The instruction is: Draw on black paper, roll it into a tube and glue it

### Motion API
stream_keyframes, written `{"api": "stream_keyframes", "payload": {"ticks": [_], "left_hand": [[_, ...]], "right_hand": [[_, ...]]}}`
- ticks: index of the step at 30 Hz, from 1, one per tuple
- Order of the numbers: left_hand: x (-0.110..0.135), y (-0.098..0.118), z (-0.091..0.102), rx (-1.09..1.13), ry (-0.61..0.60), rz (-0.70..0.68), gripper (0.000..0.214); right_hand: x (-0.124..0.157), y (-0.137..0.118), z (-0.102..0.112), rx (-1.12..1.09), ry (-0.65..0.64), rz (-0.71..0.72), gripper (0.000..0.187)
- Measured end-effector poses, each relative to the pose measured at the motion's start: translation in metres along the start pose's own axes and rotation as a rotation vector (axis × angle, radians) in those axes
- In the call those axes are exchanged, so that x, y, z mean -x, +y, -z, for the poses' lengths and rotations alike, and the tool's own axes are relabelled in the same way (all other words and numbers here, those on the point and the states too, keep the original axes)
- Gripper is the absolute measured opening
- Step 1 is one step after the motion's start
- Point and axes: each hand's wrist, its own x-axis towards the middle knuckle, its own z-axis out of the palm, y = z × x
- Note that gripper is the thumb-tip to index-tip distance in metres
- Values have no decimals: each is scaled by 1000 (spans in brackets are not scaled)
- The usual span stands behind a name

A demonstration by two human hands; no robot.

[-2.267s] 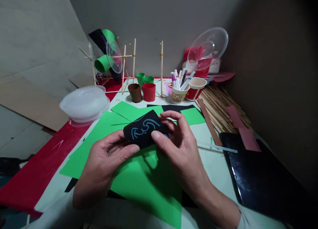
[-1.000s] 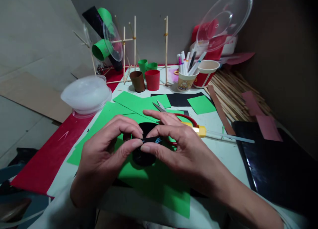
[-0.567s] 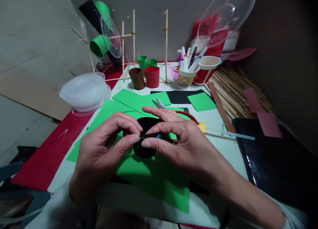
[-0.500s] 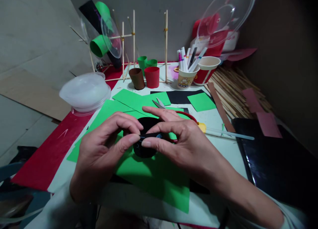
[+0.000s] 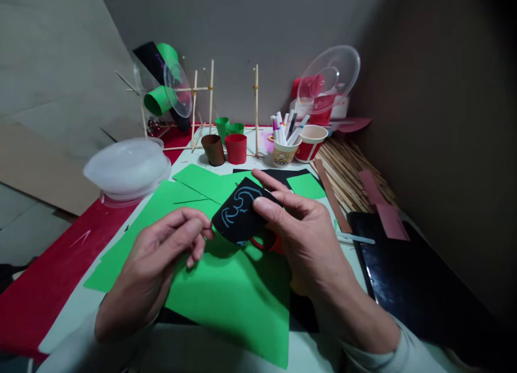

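My right hand (image 5: pixel 301 227) grips a curved black paper tube (image 5: pixel 238 211) with light blue lines drawn on it. Its thumb lies on the outer face, and the fingers reach behind. My left hand (image 5: pixel 173 249) is closed in a pinch at the tube's left edge; whether the fingertips hold anything is hard to see. Below both hands lies a large green paper sheet (image 5: pixel 230 303). Scissors with a red handle (image 5: pixel 260 244) are partly hidden under the tube and my right hand.
Behind stand a brown paper cup (image 5: pixel 213 150), a red paper cup (image 5: pixel 236 149), a stick frame (image 5: pixel 256 109) and a cup of markers (image 5: pixel 285 153). Clear plastic bowls (image 5: pixel 127 168) sit at the left. Wooden sticks (image 5: pixel 351 173) and a black glossy panel (image 5: pixel 404 276) are at the right.
The black paper tube has been raised and turned so its drawn side faces me. My left hand has shifted left, to its edge. The camera view has tilted up.
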Motion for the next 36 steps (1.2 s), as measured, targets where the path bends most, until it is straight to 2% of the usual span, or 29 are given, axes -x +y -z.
{"api": "stream_keyframes", "payload": {"ticks": [3, 5, 10, 15, 18, 21, 26, 29, 33, 36], "left_hand": [[3, -3, -4, 30, -110, 50, 28], [5, -4, -8, 63, -126, 71, 25], [6, -6, -13, 148, -8, 106, 21], [4, -4, -9, 205, 71, 147, 30], [5, -1, -10, 231, 102, 174, 34], [5, 1, -13, 272, 118, 146, 34], [4, 0, -15, 296, 69, 98, 30], [3, -2, -15, 310, 42, 100, 32], [0, -2, -12, 358, -49, 105, 34], [-5, 0, -9, 447, -80, 111, 28]], "right_hand": [[1, 2, -1, -37, 18, 18, 14], [2, 3, -4, -59, 29, 13, 14], [5, 3, -12, -47, 38, 39, 13], [9, -3, -15, 42, 29, 61, 18], [11, -6, -16, 102, 13, 108, 11], [13, -6, -18, 127, -3, 161, 7], [15, -3, -21, 160, 9, 263, 11], [16, 0, -23, 180, 30, 275, 10], [17, -2, -23, 201, -8, 288, 9], [18, -6, -20, 255, -48, 297, 24]]}}
